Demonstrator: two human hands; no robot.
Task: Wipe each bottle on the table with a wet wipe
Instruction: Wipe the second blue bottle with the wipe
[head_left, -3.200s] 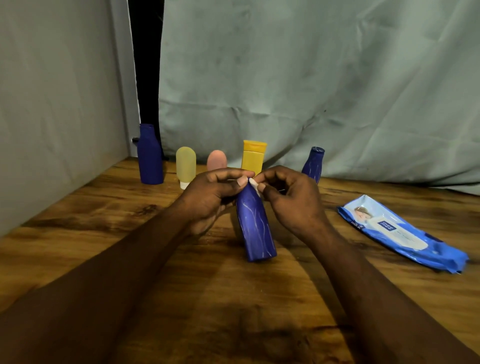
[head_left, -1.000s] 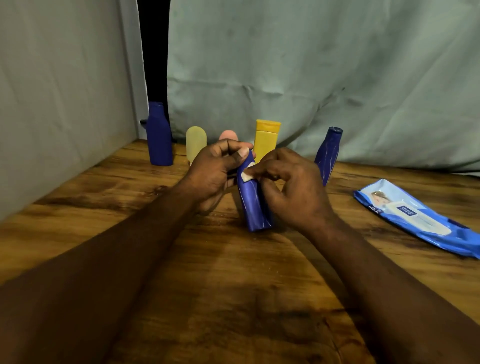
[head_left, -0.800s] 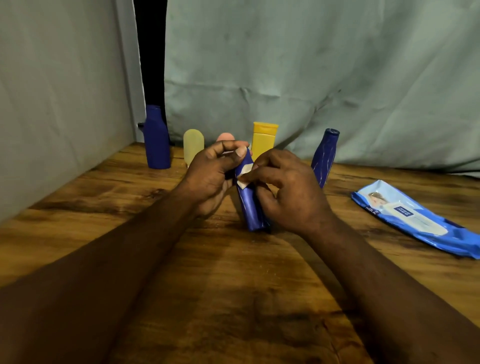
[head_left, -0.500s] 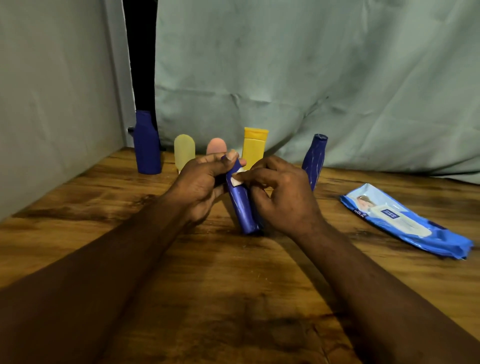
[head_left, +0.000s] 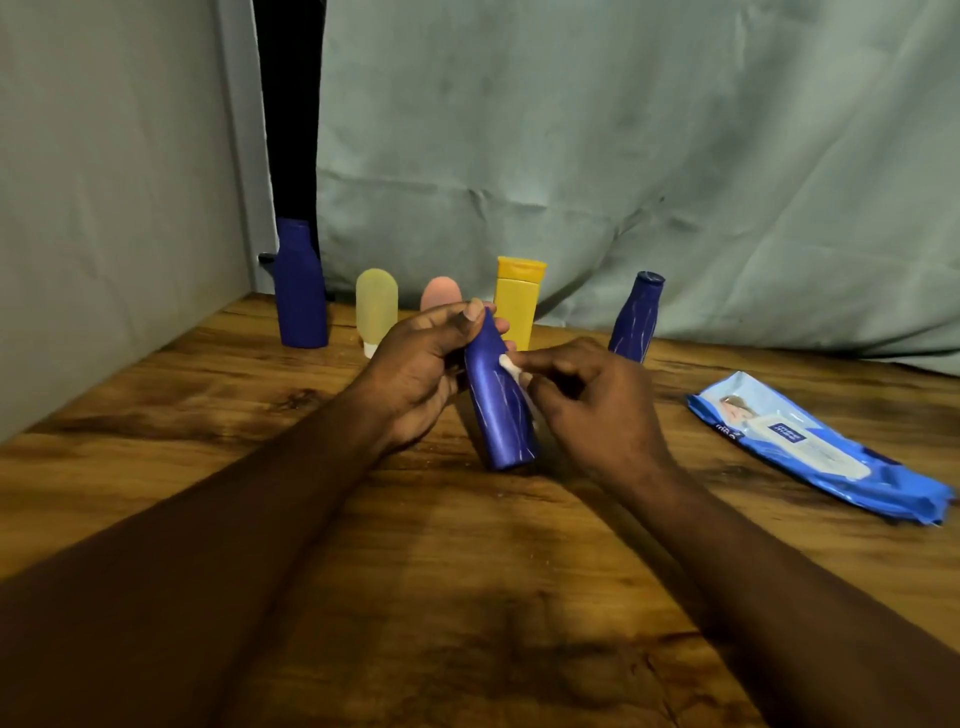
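The blue bottle (head_left: 498, 402) leans between the two hands, its base on the wooden table (head_left: 467, 597) and its neck tucked under the left thumb. The left hand (head_left: 415, 374) curls round that upper part, thumb on top and fingers behind. The right hand (head_left: 592, 410) has its fingers bent, pinching a small white wet wipe (head_left: 510, 365) against the bottle's right side just below the neck. Beyond the left hand stand a dark blue bottle (head_left: 300, 291), a pale yellow tube (head_left: 376, 306), a pink tube (head_left: 440, 293) and a yellow bottle (head_left: 517, 304). Beyond the right hand stands a second blue bottle (head_left: 636, 317). Well to the right of the right hand lies a blue wipes pack (head_left: 810, 447) — flat on the table.
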